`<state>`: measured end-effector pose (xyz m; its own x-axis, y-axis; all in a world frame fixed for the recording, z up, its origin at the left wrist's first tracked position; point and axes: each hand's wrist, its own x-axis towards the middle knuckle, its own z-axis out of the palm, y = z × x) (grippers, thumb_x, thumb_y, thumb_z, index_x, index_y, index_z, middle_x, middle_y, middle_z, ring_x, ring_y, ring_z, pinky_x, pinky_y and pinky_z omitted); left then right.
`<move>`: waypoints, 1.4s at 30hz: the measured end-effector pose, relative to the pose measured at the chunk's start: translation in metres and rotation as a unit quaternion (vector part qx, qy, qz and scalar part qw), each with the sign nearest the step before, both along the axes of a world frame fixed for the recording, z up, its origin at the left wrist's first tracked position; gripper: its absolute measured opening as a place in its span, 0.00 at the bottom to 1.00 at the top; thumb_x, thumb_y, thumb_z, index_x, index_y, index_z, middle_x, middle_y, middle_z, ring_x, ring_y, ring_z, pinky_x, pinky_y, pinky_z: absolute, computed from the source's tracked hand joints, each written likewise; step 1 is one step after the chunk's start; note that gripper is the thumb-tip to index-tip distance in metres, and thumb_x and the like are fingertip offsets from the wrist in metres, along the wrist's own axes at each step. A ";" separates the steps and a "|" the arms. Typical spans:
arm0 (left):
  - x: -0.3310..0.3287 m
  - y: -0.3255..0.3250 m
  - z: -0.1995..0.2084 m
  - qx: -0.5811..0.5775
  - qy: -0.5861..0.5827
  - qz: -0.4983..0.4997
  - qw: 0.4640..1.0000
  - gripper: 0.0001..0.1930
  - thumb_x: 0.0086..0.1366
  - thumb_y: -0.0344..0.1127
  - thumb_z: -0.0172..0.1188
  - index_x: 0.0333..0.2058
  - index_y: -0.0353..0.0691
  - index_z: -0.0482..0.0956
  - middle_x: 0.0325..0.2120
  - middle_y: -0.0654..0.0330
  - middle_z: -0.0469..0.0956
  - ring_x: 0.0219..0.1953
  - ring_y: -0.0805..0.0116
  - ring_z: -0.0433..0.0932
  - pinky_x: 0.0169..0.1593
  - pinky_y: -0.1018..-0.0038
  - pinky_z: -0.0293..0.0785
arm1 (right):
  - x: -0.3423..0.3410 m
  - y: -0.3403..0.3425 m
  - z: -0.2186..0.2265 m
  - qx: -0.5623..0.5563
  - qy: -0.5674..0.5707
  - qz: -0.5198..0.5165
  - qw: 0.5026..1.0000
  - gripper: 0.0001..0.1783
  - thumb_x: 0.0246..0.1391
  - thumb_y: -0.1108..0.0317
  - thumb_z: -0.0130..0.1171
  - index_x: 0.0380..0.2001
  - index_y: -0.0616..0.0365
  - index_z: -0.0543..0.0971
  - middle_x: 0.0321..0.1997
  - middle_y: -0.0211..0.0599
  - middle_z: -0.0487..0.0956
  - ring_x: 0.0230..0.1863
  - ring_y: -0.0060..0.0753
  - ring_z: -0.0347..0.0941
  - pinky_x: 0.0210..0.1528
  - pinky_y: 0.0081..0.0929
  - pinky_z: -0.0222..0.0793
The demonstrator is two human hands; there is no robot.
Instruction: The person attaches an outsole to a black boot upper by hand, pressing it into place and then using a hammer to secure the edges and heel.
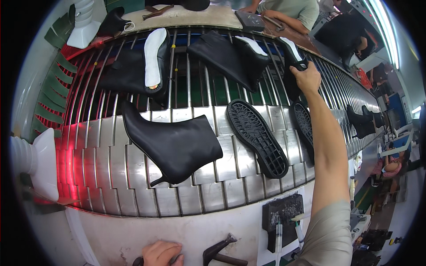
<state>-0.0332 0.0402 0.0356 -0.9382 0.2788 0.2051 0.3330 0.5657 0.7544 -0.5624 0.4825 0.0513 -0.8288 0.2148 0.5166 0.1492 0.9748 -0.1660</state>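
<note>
Beyond the half-hidden sole (303,119), my right hand (308,79) grips a boot (291,49) pointing away. My left hand (162,254) curls well short, palm hidden.

Bright tube light (385,31) upper right; red glow (66,159) left; glare on metal slats (228,163); edges bent, corners black.

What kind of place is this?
It looks like a shoe factory. A metal conveyor holds black boots and separate black soles, and a hammer lies on the ledge in front.
</note>
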 end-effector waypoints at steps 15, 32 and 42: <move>-0.020 -0.032 0.061 0.481 0.103 -0.027 0.870 0.45 0.70 0.63 0.56 0.72 0.32 0.59 0.66 0.42 0.70 0.69 0.52 0.69 0.71 0.55 0.63 | 0.426 -0.203 0.217 0.064 0.263 0.482 0.833 0.37 0.33 0.57 0.83 0.49 0.58 0.81 0.39 0.39 0.85 0.43 0.43 0.83 0.51 0.41 0.72; 0.074 -0.120 0.074 0.583 -0.021 -0.058 0.810 0.39 0.62 0.43 0.59 0.67 0.25 0.65 0.59 0.40 0.78 0.60 0.50 0.80 0.66 0.59 0.75 | 0.674 -0.242 -0.018 -0.556 0.193 0.262 0.765 0.23 0.69 0.70 0.62 0.64 0.62 0.71 0.51 0.38 0.78 0.49 0.27 0.76 0.52 0.24 0.73; 0.080 -0.100 0.088 0.491 -0.027 -0.130 0.861 0.46 0.54 0.51 0.63 0.69 0.30 0.64 0.60 0.38 0.76 0.63 0.49 0.77 0.62 0.60 0.78 | 0.817 -0.231 -0.077 -0.900 0.045 0.183 0.393 0.16 0.74 0.63 0.52 0.56 0.62 0.72 0.48 0.46 0.81 0.51 0.41 0.82 0.55 0.46 0.82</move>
<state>0.0466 -0.0599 0.1240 -0.8857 0.1987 0.4197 0.3012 -0.4420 0.8449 0.2542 0.2518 -0.0256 -0.9700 0.1751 -0.1684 -0.0323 -0.7800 -0.6249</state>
